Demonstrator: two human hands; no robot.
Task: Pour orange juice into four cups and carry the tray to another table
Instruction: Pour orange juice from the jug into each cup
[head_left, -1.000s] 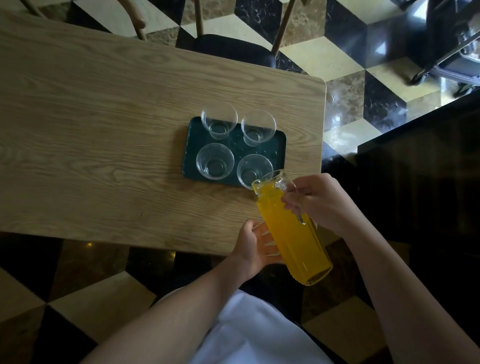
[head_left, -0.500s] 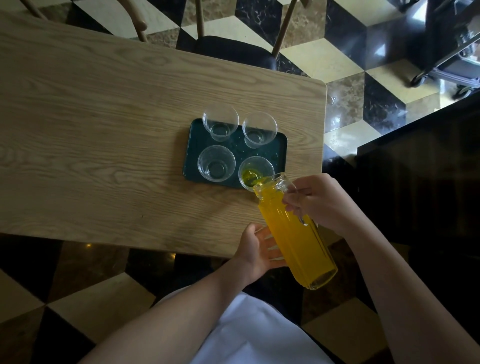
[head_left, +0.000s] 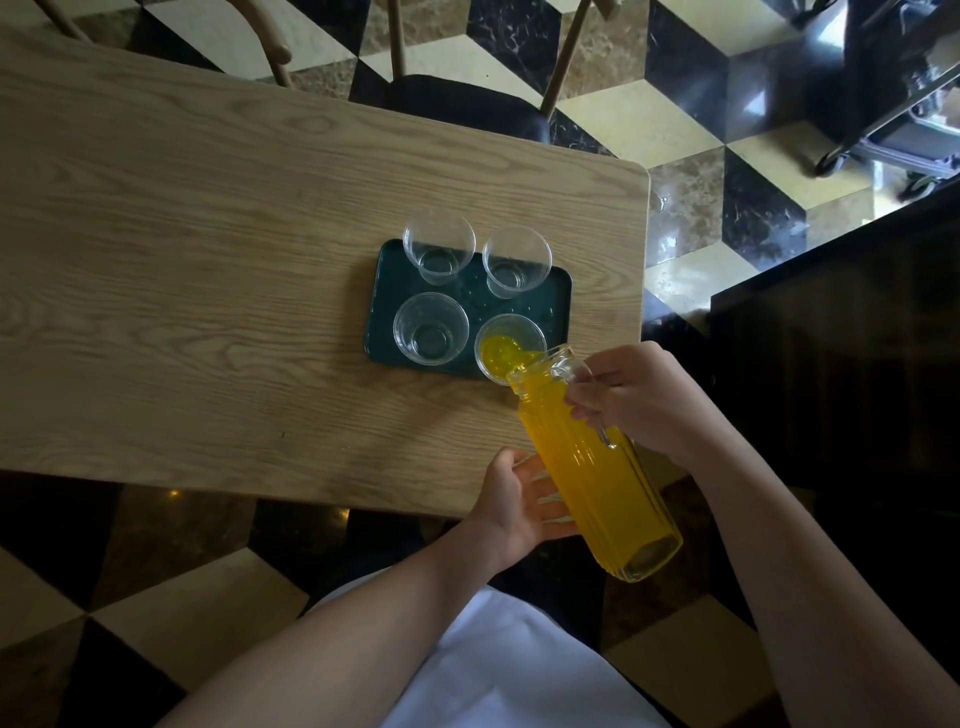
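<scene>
Glass pitcher of orange juice, nearly full and so judged heavy, rigid, breakable and likely slick along its ribbed wall; best taken at two places, as shown: by the clear handle near the mouth and under the lower body. Right hand closed around that handle, fingers curled through it; left hand open and cupped against the lower side of the pitcher, fingers spread as a support rather than a clamp. Pitcher tilted forward, off the near right edge of the wooden table, its spout just over the rim of the near right cup, with a stream of juice entering and a shallow yellow pool inside. Tall, straight-sided vessel with vertical fluting, contents an opaque bright yellow-orange, base clear and thick. Three other clear cups, all dry as far as visible: near left cup, far left cup, far right cup; all thin-walled, flared, presumably light and easy to tip. All four standing upright in two rows on a dark green rectangular tray with rounded corners, set near the right end of the table; droplets or glints on the tray floor between cups, nature uncertain. Tray judged stiff but shallow-rimmed, hence best gripped at both short ends and kept level once loaded. Pouring stage early: first cup partly filled, three remaining, carrying not yet begun
</scene>
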